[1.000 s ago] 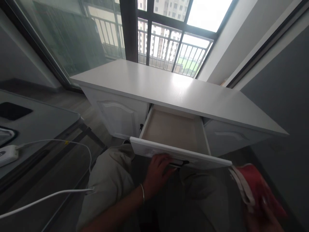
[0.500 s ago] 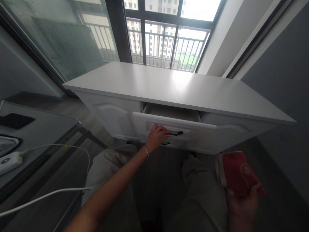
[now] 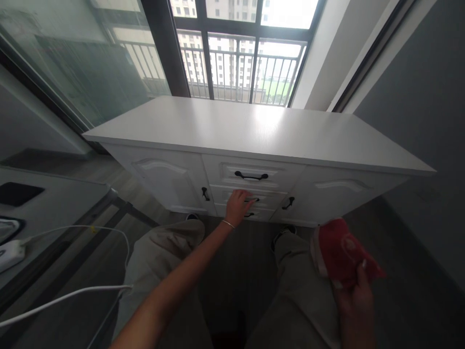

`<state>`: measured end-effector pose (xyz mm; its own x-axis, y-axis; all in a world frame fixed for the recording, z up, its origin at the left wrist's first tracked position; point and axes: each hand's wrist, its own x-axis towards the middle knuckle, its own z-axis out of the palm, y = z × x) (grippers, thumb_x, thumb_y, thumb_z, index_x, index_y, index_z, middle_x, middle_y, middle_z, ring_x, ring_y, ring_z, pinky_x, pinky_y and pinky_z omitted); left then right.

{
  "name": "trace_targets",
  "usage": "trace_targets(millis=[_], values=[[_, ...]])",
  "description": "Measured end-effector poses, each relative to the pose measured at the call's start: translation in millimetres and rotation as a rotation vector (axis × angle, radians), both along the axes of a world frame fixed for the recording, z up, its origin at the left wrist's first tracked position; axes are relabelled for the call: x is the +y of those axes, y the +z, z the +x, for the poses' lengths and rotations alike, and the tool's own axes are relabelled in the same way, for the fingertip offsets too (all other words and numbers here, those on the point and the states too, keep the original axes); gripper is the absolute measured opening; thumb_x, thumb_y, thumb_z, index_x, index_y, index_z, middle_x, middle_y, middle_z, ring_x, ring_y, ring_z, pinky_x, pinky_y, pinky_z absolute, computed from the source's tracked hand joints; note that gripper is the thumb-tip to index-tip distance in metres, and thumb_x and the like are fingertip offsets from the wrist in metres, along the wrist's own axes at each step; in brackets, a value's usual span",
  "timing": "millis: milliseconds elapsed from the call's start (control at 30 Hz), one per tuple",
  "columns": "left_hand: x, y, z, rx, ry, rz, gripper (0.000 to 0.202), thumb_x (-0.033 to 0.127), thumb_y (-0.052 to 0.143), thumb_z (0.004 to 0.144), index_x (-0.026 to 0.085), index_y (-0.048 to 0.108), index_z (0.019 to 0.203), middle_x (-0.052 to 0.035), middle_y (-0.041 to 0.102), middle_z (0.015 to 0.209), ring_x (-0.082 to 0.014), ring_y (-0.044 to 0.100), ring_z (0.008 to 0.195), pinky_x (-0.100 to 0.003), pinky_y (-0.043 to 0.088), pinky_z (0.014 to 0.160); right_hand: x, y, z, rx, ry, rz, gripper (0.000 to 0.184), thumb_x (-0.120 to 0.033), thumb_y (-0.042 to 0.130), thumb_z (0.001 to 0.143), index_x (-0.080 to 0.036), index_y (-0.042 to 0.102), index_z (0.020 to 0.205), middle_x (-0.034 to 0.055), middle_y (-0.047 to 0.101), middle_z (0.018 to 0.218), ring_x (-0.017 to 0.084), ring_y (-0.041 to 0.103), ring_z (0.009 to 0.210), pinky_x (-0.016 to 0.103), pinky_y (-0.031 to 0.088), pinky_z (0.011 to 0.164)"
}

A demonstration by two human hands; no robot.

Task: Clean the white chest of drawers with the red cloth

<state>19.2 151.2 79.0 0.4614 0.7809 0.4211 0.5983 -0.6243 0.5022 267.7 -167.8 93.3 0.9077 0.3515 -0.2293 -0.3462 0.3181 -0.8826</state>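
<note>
A white cabinet [image 3: 189, 169] stands in front of me, with a column of drawers between two doors. The top drawer [image 3: 286, 174] is closed flush, its black handle [image 3: 251, 175] in plain sight. My left hand [image 3: 238, 206] is at the middle drawer [image 3: 274, 198], fingers and thumb closed about its black handle [image 3: 256, 199], partly hidden by the fingers. Beneath it the lowest drawer's handle [image 3: 249, 214] shows. Low on the right, my right hand [image 3: 356, 295] grips a red cloth [image 3: 343, 249] with a pale edge, over my right leg.
To the left is a grey table-like surface [image 3: 69, 189] on a metal frame, carrying a white device [image 3: 12, 254] with a cable. A thicker white cable [image 3: 72, 293] runs toward my left leg. Door handles [image 3: 205, 193] flank the drawers. Behind the cabinet is a window [image 3: 236, 58].
The top drawer, pulled out before, is now closed. My left hand has left its handle and gone to the middle drawer's handle. The red cloth stays in my right hand.
</note>
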Motion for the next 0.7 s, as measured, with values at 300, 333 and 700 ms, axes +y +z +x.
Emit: trace_targets(millis=[300, 333, 700], values=[[-1, -55.2, 10, 0.395, -0.009, -0.243, 0.054, 0.009, 0.073, 0.094, 0.017, 0.057, 0.145, -0.018, 0.065, 0.151, -0.0316, 0.054, 0.148, -0.044, 0.052, 0.116, 6, 1.7, 0, -0.009, 0.045, -0.029, 0.042, -0.038, 0.093, 0.081, -0.029, 0.082, 0.121, 0.0035, 0.084, 0.131, 0.025, 0.074, 0.134, 0.044, 0.063, 0.114], [2, -54.0, 12, 0.414, -0.005, -0.25, 0.051, 0.01, 0.072, 0.094, 0.016, 0.058, 0.143, -0.0186, 0.066, 0.149, -0.032, 0.054, 0.146, -0.044, 0.051, 0.116, 7, 3.1, -1, -0.004, 0.052, -0.033, 0.042, -0.035, 0.094, 0.079, -0.029, 0.082, 0.119, 0.0032, 0.085, 0.129, 0.025, 0.075, 0.132, 0.044, 0.063, 0.114], [-69, -45.8, -25, 0.509, -0.11, -0.283, 0.035, 0.021, 0.065, 0.098, 0.011, 0.07, 0.131, -0.021, 0.073, 0.136, -0.0352, 0.061, 0.135, -0.052, 0.04, 0.123, 107, 39.2, -96, 0.252, 0.552, -0.116, 0.035, -0.031, 0.096, 0.062, -0.022, 0.084, 0.094, 0.0078, 0.088, 0.104, 0.032, 0.083, 0.108, 0.048, 0.068, 0.106]])
